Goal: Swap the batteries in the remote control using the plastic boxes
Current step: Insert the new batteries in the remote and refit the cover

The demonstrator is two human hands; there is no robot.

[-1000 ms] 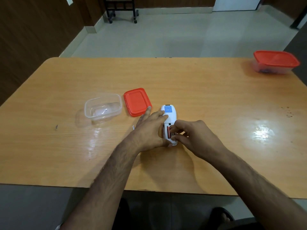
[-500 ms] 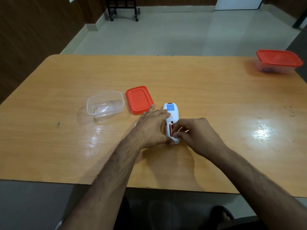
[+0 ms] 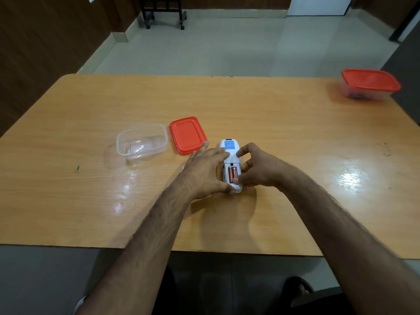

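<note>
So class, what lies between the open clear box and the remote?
The loose red lid, flat on the table, as the head view shows.
</note>
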